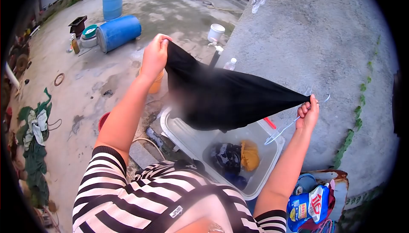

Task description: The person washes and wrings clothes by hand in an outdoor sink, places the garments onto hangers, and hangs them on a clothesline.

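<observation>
A black cloth garment [238, 101] is stretched in the air between both hands. My left hand [155, 58] pinches its upper left corner. At the lower right end, my right hand [307, 112] grips the other corner, along with a thin pale wire hanger [281, 131]. Below the cloth stands a translucent plastic tub [277, 150], partly covered by it. Inside the tub lie a dark patterned cloth [226, 156] and a mustard-yellow cloth [249, 155]. What the garment is exactly, I cannot tell.
A tap [218, 49], a clear bottle [230, 64] and a white bucket [216, 31] stand beyond the tub. A blue barrel [121, 32] lies on the concrete. At lower right is a blue detergent bag [300, 209]. Dark green cloth [36, 164] lies at left.
</observation>
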The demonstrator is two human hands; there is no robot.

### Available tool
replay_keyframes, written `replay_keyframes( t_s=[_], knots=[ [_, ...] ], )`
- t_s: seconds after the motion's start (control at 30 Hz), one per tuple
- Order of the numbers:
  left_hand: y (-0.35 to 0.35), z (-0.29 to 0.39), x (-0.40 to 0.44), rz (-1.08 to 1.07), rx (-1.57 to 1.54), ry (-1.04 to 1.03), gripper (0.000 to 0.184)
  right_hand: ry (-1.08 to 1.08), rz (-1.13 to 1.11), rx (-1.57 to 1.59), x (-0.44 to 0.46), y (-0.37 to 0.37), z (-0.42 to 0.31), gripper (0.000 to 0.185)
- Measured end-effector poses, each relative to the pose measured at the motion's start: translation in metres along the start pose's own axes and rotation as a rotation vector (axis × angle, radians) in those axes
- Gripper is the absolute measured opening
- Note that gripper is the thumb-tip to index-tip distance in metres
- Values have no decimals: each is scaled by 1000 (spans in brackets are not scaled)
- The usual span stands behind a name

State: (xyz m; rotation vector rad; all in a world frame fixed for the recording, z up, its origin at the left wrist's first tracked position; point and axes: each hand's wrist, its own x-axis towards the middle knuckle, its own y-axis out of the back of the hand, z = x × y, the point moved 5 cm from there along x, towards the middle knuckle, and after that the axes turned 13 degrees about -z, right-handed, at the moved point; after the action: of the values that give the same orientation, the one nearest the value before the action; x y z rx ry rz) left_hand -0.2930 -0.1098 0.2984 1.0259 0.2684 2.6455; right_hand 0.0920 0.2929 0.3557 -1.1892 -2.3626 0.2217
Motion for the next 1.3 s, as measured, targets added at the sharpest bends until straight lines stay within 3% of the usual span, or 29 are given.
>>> replay_keyframes(
  t_s=[0.13, 0.23, 0.33, 0.43, 0.57, 0.6, 0.63, 0.7, 0.8, 0.9, 0.97, 1.03, 1.1, 1.2, 1.27, 1.3],
  knots=[
    [9, -15, 7, -73, -87, 150, 15, 2, -39, -15, -5, -4, -3, 24],
    [6, -25, 11, -86, -436, 249, 18, -2, -77, -54, -4, -10, -5, 23],
    [0, -18, 9, -160, -494, 309, 16, -27, -83, -92, -2, -11, -3, 23],
    [-8, -5, 4, -457, -575, 407, 16, -52, -91, -88, 2, -7, 3, 24],
    [-3, 0, -4, -718, -296, 335, 37, -72, -87, -83, 2, -7, 6, 24],
    [2, 2, -6, -763, -72, 320, 53, -65, -82, -81, 3, -5, 6, 24],
    [8, 13, -10, -795, 221, 160, 61, -58, -76, -79, 4, -2, 5, 24],
    [7, 1, -18, -768, 346, 10, 46, -51, -64, -78, 7, 4, 4, 24],
    [5, -30, -18, -777, 470, 121, 31, -49, -65, -93, 9, 9, 0, 25],
    [8, -30, -18, -584, 293, 253, 17, -61, -69, -114, 3, 2, -2, 26],
    [7, -30, -20, -562, -231, 350, 15, -48, -110, -107, 2, 2, 1, 25],
    [6, -14, -31, -610, -577, 407, 20, -51, -150, -85, -3, 1, 5, 23],
    [1, -6, -52, -682, -580, 404, 22, -102, -158, -69, -15, -4, 11, 20],
    [-24, -2, -106, -1098, -531, 568, 23, -186, -244, -114, -35, -2, 26, 21],
    [-52, -8, -147, -1419, -374, 520, 29, -215, -288, -145, -45, 3, 40, 23],
    [-67, -2, -166, -1494, -298, 368, 33, -232, -311, -160, -49, 4, 47, 24]
  ],
)
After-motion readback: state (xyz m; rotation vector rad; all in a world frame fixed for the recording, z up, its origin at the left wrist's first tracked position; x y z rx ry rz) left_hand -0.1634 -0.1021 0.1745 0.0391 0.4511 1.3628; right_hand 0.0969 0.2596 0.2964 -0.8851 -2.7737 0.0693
